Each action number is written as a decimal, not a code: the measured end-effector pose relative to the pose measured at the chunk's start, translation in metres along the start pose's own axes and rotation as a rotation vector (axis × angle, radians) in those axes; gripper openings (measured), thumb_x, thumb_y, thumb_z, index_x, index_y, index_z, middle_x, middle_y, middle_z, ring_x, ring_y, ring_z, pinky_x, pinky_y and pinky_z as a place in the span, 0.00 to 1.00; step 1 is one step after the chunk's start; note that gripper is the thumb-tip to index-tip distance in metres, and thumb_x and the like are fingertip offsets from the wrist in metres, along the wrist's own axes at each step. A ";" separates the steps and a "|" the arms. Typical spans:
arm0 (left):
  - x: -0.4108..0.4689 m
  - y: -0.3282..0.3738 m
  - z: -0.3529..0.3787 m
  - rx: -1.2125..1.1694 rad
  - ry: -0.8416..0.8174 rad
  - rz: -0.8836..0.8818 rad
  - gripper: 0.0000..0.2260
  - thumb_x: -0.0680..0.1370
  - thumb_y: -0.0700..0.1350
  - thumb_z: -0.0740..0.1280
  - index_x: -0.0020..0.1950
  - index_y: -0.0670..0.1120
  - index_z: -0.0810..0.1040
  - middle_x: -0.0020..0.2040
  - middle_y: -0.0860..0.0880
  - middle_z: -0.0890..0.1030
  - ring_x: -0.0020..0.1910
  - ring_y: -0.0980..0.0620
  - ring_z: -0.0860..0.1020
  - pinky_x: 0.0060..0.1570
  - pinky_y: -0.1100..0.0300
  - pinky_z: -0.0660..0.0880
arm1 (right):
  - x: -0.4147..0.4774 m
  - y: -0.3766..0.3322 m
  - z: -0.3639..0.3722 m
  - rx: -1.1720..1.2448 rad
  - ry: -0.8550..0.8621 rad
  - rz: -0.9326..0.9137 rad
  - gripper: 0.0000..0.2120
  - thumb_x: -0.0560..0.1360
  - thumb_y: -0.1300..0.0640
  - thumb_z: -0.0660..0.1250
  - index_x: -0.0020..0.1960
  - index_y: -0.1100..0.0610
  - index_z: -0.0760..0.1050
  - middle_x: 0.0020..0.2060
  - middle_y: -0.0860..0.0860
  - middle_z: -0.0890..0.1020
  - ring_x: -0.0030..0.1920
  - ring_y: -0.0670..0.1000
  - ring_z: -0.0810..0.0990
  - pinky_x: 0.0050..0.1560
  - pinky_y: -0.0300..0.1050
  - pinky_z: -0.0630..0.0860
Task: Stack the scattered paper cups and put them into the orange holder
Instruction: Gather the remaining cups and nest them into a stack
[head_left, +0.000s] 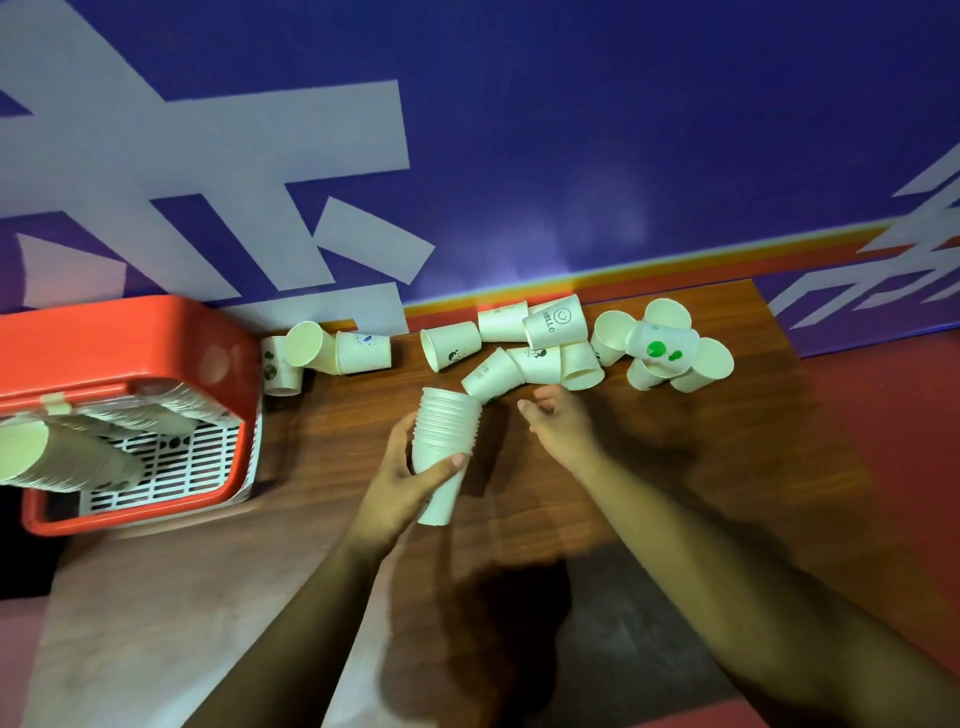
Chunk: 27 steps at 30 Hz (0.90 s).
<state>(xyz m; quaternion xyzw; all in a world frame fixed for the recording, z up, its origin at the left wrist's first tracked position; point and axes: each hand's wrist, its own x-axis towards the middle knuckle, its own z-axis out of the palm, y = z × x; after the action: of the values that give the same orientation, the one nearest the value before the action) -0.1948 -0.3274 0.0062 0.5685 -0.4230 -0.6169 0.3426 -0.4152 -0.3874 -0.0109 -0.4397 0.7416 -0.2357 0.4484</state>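
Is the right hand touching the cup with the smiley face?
Apart. The head view shows the right hand lower on the table, with other fallen cups lying between it and the smiley-face HELLO cup.

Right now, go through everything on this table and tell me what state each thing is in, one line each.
Stack of cups: nested, tilted, gripped in the left hand.
Right hand: empty, fingers curled, near the loose cups.
Loose cups: scattered, mostly lying on their sides, some piled.
Cup with green dots: perched on the right pile.
Orange holder: open, already holding long rows of nested cups.
Wooden table: bearing all of it.
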 end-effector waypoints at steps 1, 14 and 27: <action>0.001 -0.002 -0.003 0.004 0.008 -0.004 0.30 0.74 0.45 0.75 0.69 0.60 0.65 0.61 0.57 0.76 0.54 0.64 0.79 0.45 0.66 0.79 | 0.012 -0.001 0.004 -0.040 0.019 -0.026 0.21 0.74 0.46 0.68 0.62 0.55 0.72 0.49 0.51 0.81 0.47 0.53 0.82 0.53 0.56 0.80; 0.017 -0.028 -0.046 0.061 0.086 -0.024 0.32 0.71 0.44 0.77 0.71 0.53 0.68 0.62 0.53 0.79 0.60 0.58 0.79 0.54 0.62 0.78 | 0.067 -0.013 0.047 -0.238 0.069 -0.041 0.13 0.77 0.54 0.68 0.60 0.55 0.74 0.53 0.56 0.82 0.53 0.58 0.81 0.51 0.49 0.79; 0.020 -0.049 -0.075 0.057 0.117 -0.040 0.33 0.69 0.47 0.80 0.69 0.56 0.69 0.62 0.53 0.79 0.61 0.55 0.79 0.55 0.60 0.77 | 0.072 -0.032 0.062 -0.250 0.216 0.023 0.21 0.78 0.52 0.67 0.66 0.58 0.68 0.58 0.58 0.80 0.58 0.60 0.79 0.53 0.52 0.77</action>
<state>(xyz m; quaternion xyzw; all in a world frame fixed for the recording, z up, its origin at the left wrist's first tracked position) -0.1202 -0.3357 -0.0465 0.6212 -0.4083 -0.5771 0.3381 -0.3621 -0.4634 -0.0502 -0.4558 0.8140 -0.1823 0.3106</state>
